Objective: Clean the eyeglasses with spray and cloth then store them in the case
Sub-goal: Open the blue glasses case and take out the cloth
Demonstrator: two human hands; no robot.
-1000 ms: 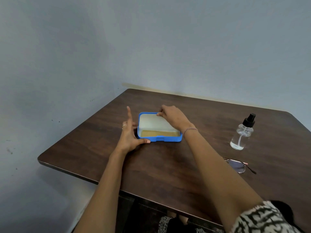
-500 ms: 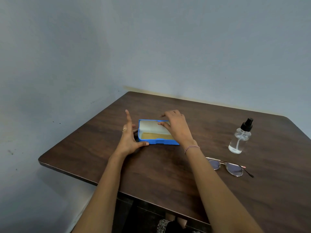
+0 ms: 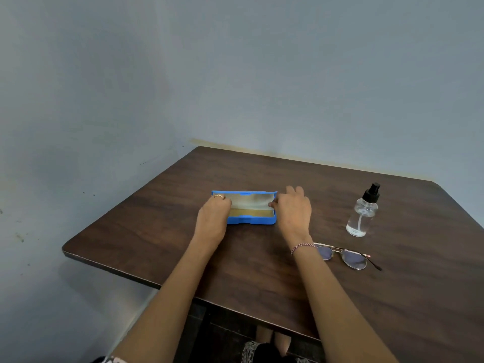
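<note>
The eyeglasses (image 3: 355, 260) lie flat on the dark wooden table (image 3: 157, 231), on the right side near the front. They sit just beside the right wrist, which hides their left end, and neither hand touches them. Their long axis runs left to right, slanting a little nearer toward the right. One temple arm sticks out at the right end toward the near right.

Both hands are farther back, at the blue eyeglass case (image 3: 251, 220). It stands open at mid-table with its long axis left to right and its lid tipped up at the back. A tan strip shows inside; cloth or lining, I cannot tell.

The left hand (image 3: 213, 216), wearing a ring (image 3: 219, 196), has its fingers curled over the case's left end and grips it. The right hand (image 3: 292, 208) has its thumb tip against the lid's right end. Its fingers are loosely bent past that end; whether they hold the case I cannot tell. A bracelet (image 3: 303, 247) circles the right wrist.

A clear spray bottle (image 3: 362, 213) with a black pump stands upright beyond the eyeglasses, apart from them and well to the right of the case.
</note>
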